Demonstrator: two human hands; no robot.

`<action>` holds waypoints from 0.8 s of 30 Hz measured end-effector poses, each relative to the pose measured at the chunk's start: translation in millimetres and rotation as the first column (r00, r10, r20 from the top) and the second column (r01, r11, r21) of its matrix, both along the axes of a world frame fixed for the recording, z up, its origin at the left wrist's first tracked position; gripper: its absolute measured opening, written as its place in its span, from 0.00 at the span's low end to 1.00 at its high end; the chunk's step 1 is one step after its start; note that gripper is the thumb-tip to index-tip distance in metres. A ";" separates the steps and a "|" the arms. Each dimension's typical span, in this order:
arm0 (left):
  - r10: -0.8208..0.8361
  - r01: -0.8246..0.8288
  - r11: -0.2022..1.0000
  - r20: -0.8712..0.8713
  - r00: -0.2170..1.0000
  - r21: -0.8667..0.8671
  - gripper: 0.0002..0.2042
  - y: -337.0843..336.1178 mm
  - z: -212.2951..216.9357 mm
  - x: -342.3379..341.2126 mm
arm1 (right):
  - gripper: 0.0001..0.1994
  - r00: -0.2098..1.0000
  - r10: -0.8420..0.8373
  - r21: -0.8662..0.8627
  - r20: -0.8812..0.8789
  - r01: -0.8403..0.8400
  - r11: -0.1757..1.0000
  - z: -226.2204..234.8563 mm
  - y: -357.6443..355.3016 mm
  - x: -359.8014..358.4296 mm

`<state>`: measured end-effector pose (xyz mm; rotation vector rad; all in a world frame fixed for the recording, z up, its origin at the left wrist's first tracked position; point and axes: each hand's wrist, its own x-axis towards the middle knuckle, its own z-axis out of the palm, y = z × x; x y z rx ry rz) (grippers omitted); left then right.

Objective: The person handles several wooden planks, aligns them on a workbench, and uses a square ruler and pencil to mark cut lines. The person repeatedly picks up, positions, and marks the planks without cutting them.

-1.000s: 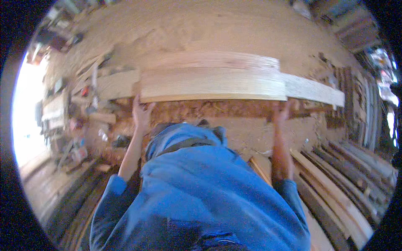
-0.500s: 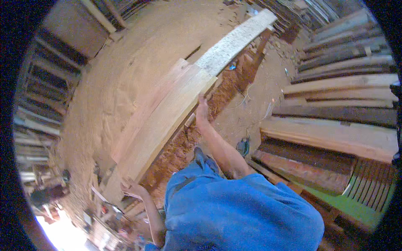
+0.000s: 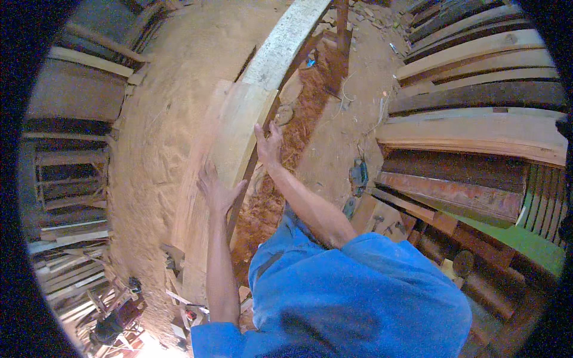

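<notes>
Boards stand piled [image 3: 71, 209] along the left side of the work yard, apparently kept to the edge so that the sandy floor [image 3: 146, 155] leaves room to handle long lumber. Nearer the middle, a pinkish board [image 3: 190, 209] runs lengthwise, pointing away from me, beside its paler neighbour. My left grip [image 3: 219, 191] is open, palm down and fingers spread over the wood near where the two boards meet, thumb stretched toward the right; so flat a hand would suit steadying or feeling the surface more than lifting it. The pale board [image 3: 242, 128] lies under and between my two arms' reach, on top of a longer plank. At its right edge is my right grip [image 3: 270, 146], thumb toward the upper face and fingers by the side; I cannot tell whether they close on the wood. A hold at the edge would likely keep the board from slipping sideways. The long, whitish plank acts as my tabletop [image 3: 286, 45], running past the boards' far end, which seems to give them support along their length. To its right, reddish shavings [image 3: 310, 107] cover the ground, with a thin cord [image 3: 345, 98] just beyond. At far right, thick planks [image 3: 471, 128] are stacked flat, probably to stay straight and within reach.
</notes>
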<state>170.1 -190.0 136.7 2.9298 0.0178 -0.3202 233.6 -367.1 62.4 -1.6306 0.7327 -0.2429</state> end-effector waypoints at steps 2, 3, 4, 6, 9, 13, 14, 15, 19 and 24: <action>-0.008 0.008 1.000 0.009 1.000 -0.002 0.61 -9.0 1.4 3.9 | 0.35 1.000 0.010 0.051 0.020 -0.011 0.999 1.5 -1.0 -0.1; -0.013 0.012 1.000 0.029 1.000 0.022 0.61 -11.7 1.8 3.5 | 0.35 1.000 0.017 0.113 -0.012 -0.016 0.994 2.2 -1.7 -0.3; 0.004 -0.004 0.999 0.002 1.000 0.034 0.61 -13.9 1.1 1.7 | 0.36 0.997 0.010 0.053 0.073 -0.014 0.998 2.5 -1.8 -0.6; 0.000 -0.002 0.998 0.023 1.000 0.062 0.59 -16.1 -2.0 -1.6 | 0.36 0.983 -0.010 0.001 0.181 0.010 1.000 1.1 -2.6 -0.9; -0.041 0.035 0.998 0.107 0.993 0.061 0.56 -12.8 -10.0 -13.1 | 0.37 0.984 0.025 -0.233 0.178 0.018 0.972 -10.0 -1.9 0.2; -0.054 0.071 0.996 0.265 0.963 -0.056 0.49 15.9 -9.9 -64.7 | 0.38 0.994 0.057 0.039 0.093 -0.061 0.997 -36.1 2.4 1.2; -0.058 0.090 0.993 0.351 0.934 -0.076 0.46 24.9 -8.4 -85.4 | 0.38 0.993 0.064 0.163 0.098 -0.079 0.983 -40.6 3.1 0.9; 0.223 -0.081 0.917 0.334 0.916 -0.390 0.40 30.0 -7.8 -110.1 | 0.39 0.998 0.057 0.302 0.042 -0.067 0.951 -42.9 2.6 1.0; 0.561 -0.371 0.802 0.375 0.738 -0.468 0.16 59.4 3.7 -202.3 | 0.43 0.983 0.165 0.362 -0.079 -0.126 0.924 -25.5 -7.0 -6.9; 0.813 -0.610 0.085 -0.299 0.499 -0.788 0.12 62.0 -1.4 -274.7 | 0.41 0.985 0.118 0.245 0.129 -0.147 0.958 24.3 -9.6 -12.0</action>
